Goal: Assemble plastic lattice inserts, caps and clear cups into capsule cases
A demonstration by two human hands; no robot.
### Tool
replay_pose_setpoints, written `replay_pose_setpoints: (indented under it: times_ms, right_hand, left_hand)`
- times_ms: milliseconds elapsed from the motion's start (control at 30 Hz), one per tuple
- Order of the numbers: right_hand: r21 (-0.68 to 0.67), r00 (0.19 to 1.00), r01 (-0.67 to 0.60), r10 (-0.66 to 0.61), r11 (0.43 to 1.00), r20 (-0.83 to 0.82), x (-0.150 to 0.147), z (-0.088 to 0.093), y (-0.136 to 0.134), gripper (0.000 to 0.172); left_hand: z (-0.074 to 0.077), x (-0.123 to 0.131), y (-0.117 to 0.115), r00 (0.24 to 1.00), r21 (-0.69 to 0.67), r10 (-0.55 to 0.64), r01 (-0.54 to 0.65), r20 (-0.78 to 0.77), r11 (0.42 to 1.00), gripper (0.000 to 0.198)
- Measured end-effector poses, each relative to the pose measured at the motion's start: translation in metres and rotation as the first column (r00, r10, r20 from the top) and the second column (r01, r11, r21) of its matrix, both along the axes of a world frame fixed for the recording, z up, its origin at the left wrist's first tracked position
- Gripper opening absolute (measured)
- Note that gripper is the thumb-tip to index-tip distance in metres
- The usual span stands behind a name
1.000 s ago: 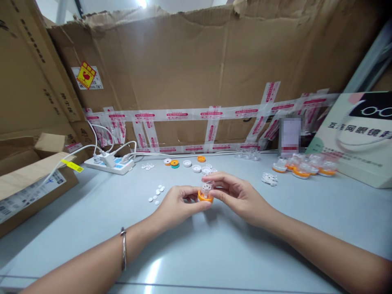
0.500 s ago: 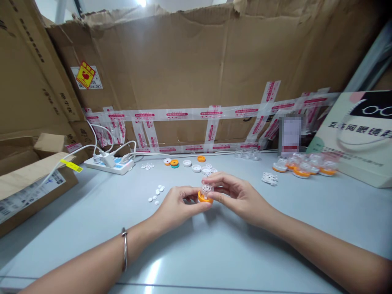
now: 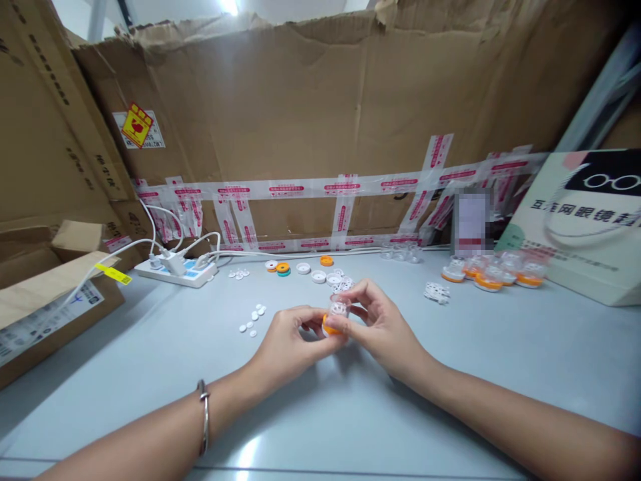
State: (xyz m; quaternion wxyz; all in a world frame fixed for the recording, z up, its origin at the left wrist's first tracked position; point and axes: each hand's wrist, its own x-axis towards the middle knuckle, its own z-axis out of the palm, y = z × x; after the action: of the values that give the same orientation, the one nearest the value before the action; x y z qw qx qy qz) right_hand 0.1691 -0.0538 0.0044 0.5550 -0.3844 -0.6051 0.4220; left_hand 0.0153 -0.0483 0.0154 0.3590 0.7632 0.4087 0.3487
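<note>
My left hand [image 3: 293, 337] is closed on the side of a small round orange base [image 3: 328, 325], thumb in front and fingers behind. My right hand [image 3: 383, 327] grips the same piece from the other side. Its thumb lies across the front of the orange base, and its index finger is at the top of the clear plastic cup [image 3: 339, 300] that stands on the base. White openwork shows through the clear wall. Part of the base is covered by my fingers. Just beyond my hands lie white openwork discs [image 3: 342, 283].
White rings [image 3: 319, 276] and orange rings [image 3: 326, 260] lie farther back. Small white caps [image 3: 253, 316] are at left, white openwork parts [image 3: 437, 292] at right. Clear cups on orange-and-white bases [image 3: 488, 280] cluster near a paper bag [image 3: 585, 267]. A power strip [image 3: 175, 270] stands back left.
My right thumb has slid left and down from the clear cup onto the orange base. My left hand keeps its grip. The whole view has shifted slightly.
</note>
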Motion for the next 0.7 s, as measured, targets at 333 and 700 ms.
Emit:
replay_pose_setpoints:
  times_ms: [333, 700]
  right_hand:
    - [-0.066, 0.969, -0.185, 0.171, 0.981, -0.177, 0.0051, 0.0024, 0.0020, 0.021]
    - [-0.048, 0.980, -0.155, 0.147, 0.987, -0.132, 0.0019, 0.0032, -0.0001, 0.022]
  left_hand:
    - [0.0019, -0.0011, 0.0022, 0.995, -0.118, -0.016, 0.027, 0.094, 0.993, 0.025]
    - [0.0026, 0.0010, 0.0017, 0.998, -0.136, 0.030, -0.021, 0.064, 0.990, 0.025]
